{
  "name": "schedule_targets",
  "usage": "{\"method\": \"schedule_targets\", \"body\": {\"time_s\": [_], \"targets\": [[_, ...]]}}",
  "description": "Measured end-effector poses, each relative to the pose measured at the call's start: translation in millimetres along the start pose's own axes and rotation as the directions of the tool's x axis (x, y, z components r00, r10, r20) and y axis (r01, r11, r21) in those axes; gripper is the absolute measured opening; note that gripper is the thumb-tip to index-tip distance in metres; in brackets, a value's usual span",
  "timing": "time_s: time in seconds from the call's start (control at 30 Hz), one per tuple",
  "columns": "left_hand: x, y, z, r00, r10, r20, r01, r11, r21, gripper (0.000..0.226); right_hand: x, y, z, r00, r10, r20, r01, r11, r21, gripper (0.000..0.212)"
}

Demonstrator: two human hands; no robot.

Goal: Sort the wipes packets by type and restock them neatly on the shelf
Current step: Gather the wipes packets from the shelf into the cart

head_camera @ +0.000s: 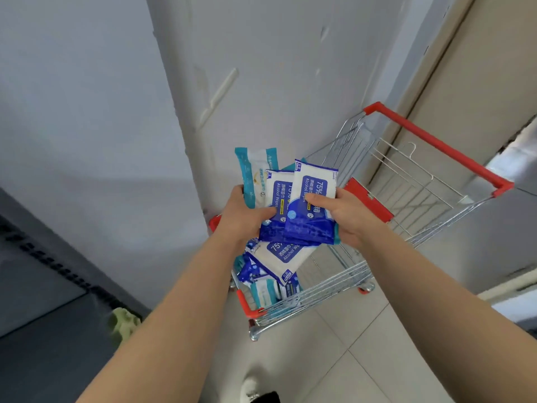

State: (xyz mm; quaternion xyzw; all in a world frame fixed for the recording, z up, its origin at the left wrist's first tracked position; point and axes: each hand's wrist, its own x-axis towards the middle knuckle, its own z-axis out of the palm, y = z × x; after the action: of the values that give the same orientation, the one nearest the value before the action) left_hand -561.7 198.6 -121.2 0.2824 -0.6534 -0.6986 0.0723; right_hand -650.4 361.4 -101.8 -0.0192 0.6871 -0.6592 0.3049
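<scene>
In left grip, pinched: teal-and-white wipes packet and blue-and-white alcohol wipes packet. In right grip, clasped: second blue packet. In red-trimmed wire trolley, seemingly mixed: further packets.

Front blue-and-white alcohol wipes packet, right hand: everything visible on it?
The blue-and-white soft plastic alcohol wipes packet is flat and held roughly upright above the wire shopping cart. Its upper half is white and its lower half dark blue, with a blue label reading 75% and Alcohol Wipes. The right hand grips its right edge, thumb across the front. It overlaps a matching packet that the left hand holds.
</scene>
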Motion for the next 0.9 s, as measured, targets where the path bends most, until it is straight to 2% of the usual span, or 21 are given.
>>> {"method": "schedule_targets", "body": {"time_s": [0.1,0.33,0.43,0.53,0.6,0.67,0.77,0.9], "targets": [[48.5,-15.6,15.1,0.998,-0.067,-0.017,0.067,0.998,-0.003,0.054,56.3,9.5,-15.2,0.997,0.071,0.028,-0.072,0.997,0.006,0.026],[132.4,-86.0,45.1,0.968,-0.233,-0.09,0.225,0.97,-0.095,0.064,177.9,66.1,-47.6,0.951,0.261,0.164,-0.259,0.965,-0.037,0.046],[159.1,-126.4,60.7,0.945,-0.301,-0.125,0.289,0.952,-0.105,0.059,226.2,101.5,-62.9,0.899,0.367,0.237,-0.354,0.93,-0.097,0.05],[177.7,-172.5,75.7,0.916,-0.366,-0.167,0.353,0.93,-0.1,0.05,263.4,139.5,-78.5,0.845,0.472,0.252,-0.438,0.88,-0.183,0.035],[185.8,-204.5,83.7,0.894,-0.408,-0.184,0.394,0.912,-0.11,0.051,281.9,167.4,-88.7,0.791,0.548,0.273,-0.493,0.834,-0.247,0.027],[190.3,-234.4,90.0,0.871,-0.45,-0.198,0.431,0.893,-0.132,0.056,298.6,197.4,-97.0,0.739,0.605,0.296,-0.532,0.794,-0.295,0.03],[190.4,-272.5,95.7,0.832,-0.505,-0.229,0.491,0.863,-0.119,0.073,316.2,238.7,-102.4,0.672,0.662,0.331,-0.546,0.745,-0.382,0.037],[187.8,-314.7,95.5,0.778,-0.562,-0.279,0.584,0.812,-0.008,0.063,328.4,281.8,-101.9,0.558,0.756,0.341,-0.531,0.641,-0.554,0.029]]}}
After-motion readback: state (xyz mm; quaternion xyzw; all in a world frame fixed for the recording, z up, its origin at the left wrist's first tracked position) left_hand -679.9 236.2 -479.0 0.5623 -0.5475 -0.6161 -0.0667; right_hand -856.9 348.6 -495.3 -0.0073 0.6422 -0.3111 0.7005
